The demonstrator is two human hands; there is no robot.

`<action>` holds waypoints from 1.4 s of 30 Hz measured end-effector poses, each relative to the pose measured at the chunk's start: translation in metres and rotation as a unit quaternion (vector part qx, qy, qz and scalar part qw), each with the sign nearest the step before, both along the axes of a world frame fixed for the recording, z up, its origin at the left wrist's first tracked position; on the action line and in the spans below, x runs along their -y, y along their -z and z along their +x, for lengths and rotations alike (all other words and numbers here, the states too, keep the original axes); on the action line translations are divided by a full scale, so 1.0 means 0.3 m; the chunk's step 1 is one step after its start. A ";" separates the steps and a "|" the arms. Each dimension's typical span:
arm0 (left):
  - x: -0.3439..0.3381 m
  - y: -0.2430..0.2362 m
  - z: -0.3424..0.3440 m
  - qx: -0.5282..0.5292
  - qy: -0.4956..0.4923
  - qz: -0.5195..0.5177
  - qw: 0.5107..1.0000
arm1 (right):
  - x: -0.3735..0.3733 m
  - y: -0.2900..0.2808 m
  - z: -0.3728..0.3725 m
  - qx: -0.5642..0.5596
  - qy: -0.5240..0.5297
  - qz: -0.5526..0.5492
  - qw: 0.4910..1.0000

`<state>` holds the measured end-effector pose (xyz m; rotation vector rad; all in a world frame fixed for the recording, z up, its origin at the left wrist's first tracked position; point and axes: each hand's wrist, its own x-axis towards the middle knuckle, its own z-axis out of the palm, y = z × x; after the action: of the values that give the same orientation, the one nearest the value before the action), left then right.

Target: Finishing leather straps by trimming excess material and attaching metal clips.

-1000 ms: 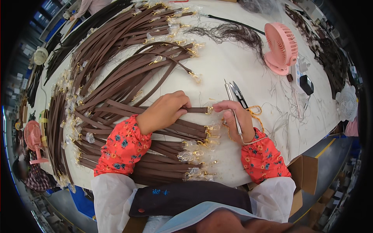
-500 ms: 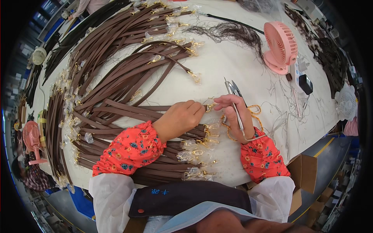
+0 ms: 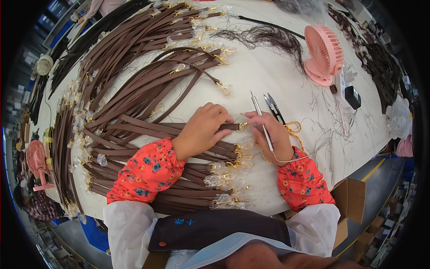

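Note:
My left hand presses down on the end of a brown leather strap, fingers closed over it just short of its gold clasp. My right hand pinches that clasp from the other side and also holds a thin metal tool that points up and away from me. Small black thread snips lie on the white table just behind my right hand. Several more brown straps with gold clasps in clear wrappers lie stacked under and in front of my forearms.
A big fan of brown straps covers the table's left half. A pink desk fan stands at the back right beside a tangle of dark threads and a black charger. Cardboard boxes sit below the table's right edge.
My left hand has slid right along the strap to the clasp end, close to my right hand. My right hand has stayed nearly in place with the metal tool.

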<state>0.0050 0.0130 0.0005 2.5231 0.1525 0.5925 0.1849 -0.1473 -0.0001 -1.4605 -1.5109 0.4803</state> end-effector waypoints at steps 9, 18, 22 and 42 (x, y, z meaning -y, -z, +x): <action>0.026 0.020 0.012 -0.011 0.010 0.036 0.999 | -0.004 -0.017 0.006 0.057 0.037 -0.019 0.998; 0.021 0.012 0.017 0.013 0.038 -0.045 0.998 | -0.006 0.003 0.010 0.016 0.059 0.010 0.998; 0.022 0.021 0.013 0.029 0.035 0.001 0.999 | -0.007 0.012 0.014 0.017 0.060 0.022 0.998; 0.022 0.018 0.013 0.002 0.005 -0.153 0.988 | 0.006 -0.012 0.017 0.079 0.034 -0.013 0.996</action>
<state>0.0089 0.0065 -0.0049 2.2249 0.2112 0.5273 0.1901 -0.1492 0.0035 -1.5961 -1.5772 0.3529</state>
